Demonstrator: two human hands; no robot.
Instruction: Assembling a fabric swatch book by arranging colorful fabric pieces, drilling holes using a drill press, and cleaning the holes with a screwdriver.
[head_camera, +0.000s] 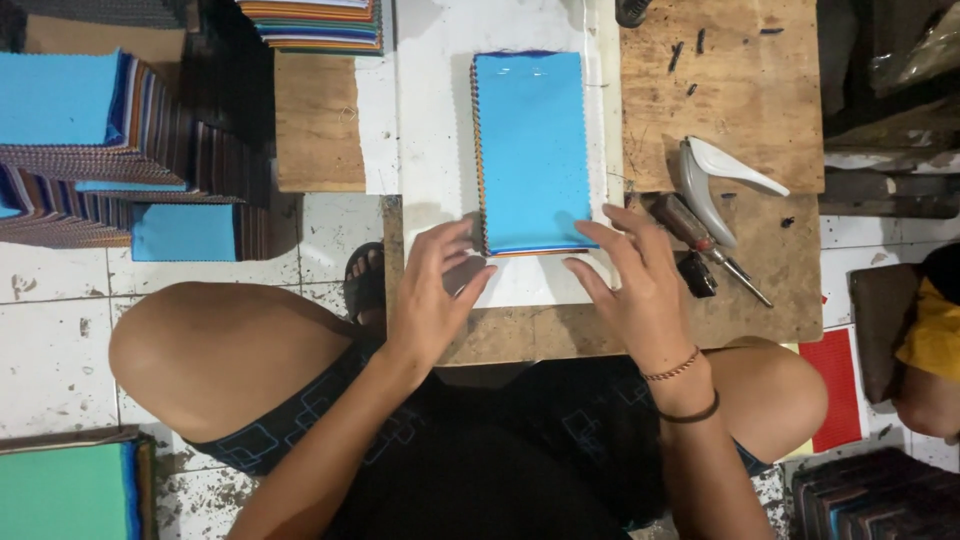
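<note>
Presently I am squaring up a stack of fabric swatches (532, 150), blue piece on top, which is lying on a white board (430, 120) at the middle of the low wooden bench (760, 290). My left hand (432, 290) is resting at the stack's near left corner, fingers (440, 245) slightly spread and touching the edge, pinching nothing. My right hand (640, 285) is lying at the near right corner, fingers (610, 235) spread flat against the stack's near edge, likewise holding nothing.

In my judgement the step in hand is alignment of the near edge. The next move is calling for even pressure from both sides so the layers are not skewing.

A grey-and-white stapler (715, 180) and a screwdriver (705, 240) are lying near the bench's right edge, apart from my hands. More swatch stacks (110, 140) are sitting on the floor beyond the left edge.
</note>
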